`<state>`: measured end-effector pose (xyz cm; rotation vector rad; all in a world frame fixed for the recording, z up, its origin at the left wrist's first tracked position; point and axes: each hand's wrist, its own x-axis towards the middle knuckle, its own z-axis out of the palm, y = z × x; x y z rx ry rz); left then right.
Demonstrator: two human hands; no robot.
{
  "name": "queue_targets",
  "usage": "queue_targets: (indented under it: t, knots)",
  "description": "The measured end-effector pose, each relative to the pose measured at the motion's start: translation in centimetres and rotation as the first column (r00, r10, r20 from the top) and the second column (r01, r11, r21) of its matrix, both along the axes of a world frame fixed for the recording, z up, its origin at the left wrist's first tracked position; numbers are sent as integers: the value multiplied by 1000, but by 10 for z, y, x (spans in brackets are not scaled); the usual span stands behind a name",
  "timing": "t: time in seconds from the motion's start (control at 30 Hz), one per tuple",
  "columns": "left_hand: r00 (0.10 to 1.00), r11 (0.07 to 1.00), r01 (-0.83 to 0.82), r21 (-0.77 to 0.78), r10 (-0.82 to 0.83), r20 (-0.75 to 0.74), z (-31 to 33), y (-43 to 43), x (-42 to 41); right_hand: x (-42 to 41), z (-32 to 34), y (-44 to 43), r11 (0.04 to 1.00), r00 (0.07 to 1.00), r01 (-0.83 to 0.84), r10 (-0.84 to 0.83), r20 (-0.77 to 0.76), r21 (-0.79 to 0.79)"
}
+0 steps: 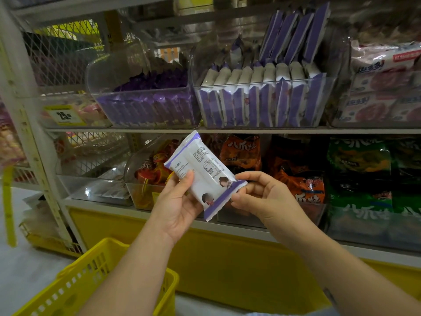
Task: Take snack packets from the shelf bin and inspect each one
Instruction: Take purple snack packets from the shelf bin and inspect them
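- Left hand (180,201): grip closed on the snack packet (204,173); thumb across the printed back face, fingers hidden behind the pack, so the hold is along its lower left edge.
- Right hand (262,197): grip pinching the packet's lower crimped purple seam between thumb and fingertips (238,176); the rest of the hand is clear of the pack.
- Packet location: in the air, in front of the lower shelf, tilted with its upper end toward the left; printed text panel and two small cartoon figures face the camera. It touches nothing but the two hands.
- Step, as judged: inspection of this one packet, back side under view.
- Handling, as judged: light, puffed film wrapper, soft body, likely slick surface. The flat crimped ends are the firmest place to pinch; squeezing the middle risks crushing the contents.
- Source, as judged: the clear shelf bin (264,103) directly above, packed with upright white and purple packets of the same look.
- Neighbouring clear bin (145,103) to its left holds darker purple packs; red-printed packs sit in a bin to the right.
- Lower shelf: orange bags (293,169) and green bags (360,160) behind the hands.
- Yellow basket (95,281) below the left forearm; contents not visible.
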<state>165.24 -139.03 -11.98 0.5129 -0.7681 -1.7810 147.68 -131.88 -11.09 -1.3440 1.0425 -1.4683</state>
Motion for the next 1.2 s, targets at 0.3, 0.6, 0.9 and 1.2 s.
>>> queue_targets:
  t: [0.3, 0.6, 0.9, 1.2]
  knots:
    - [999, 998, -30, -47, 28, -43, 6, 11, -10, 10, -4, -5, 976, 907, -76, -18, 420, 205]
    - [981, 971, -78, -227, 116, 158, 12, 19, -18, 9, -10, -10, 920, 880, -182, -5, 475, 348]
    - [867, 863, -139, -486, 343, 360, 7, 18, -14, 10, -11, -10, 923, 930, -141, 0, 368, 357]
    - [943, 922, -157, -355, 247, 222, 19, 21, -7, 14, 4, 4, 899, 706, 38, -334, -625, -436]
